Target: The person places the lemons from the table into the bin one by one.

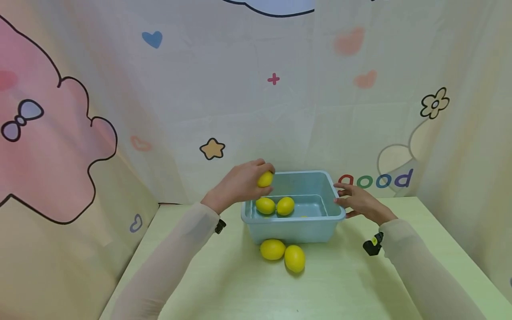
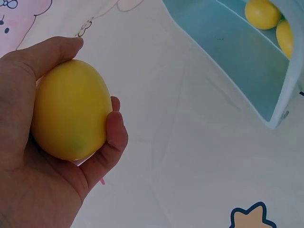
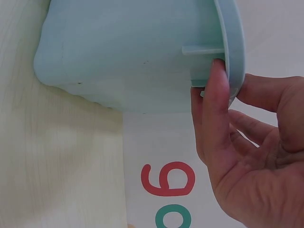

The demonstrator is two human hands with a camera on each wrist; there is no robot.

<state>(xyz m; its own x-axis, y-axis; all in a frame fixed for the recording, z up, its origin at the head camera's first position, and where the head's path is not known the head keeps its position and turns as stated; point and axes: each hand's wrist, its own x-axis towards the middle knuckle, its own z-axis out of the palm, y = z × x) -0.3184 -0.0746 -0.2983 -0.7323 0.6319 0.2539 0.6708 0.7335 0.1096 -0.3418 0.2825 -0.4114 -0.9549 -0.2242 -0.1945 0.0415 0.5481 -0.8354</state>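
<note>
A lemon [image 1: 265,179] is gripped in my left hand [image 1: 243,181], held up over the left rim of a light blue plastic bin [image 1: 294,230]. In the left wrist view the fingers and thumb wrap around this lemon [image 2: 71,111]. My right hand [image 1: 363,203] is at the bin's right side; the right wrist view shows its thumb and fingers pinching the rim [image 3: 236,45]. Inside the bin lie a lemon [image 1: 265,206] and another lemon [image 1: 286,206] side by side. Slivers of yellow show just behind the front rim, mostly hidden.
On the pale wooden table [image 1: 224,271], a lemon [image 1: 273,250] and a second lemon [image 1: 294,258] touch each other in front of the bin. A printed curtain [image 1: 240,98] hangs behind the table and along both sides.
</note>
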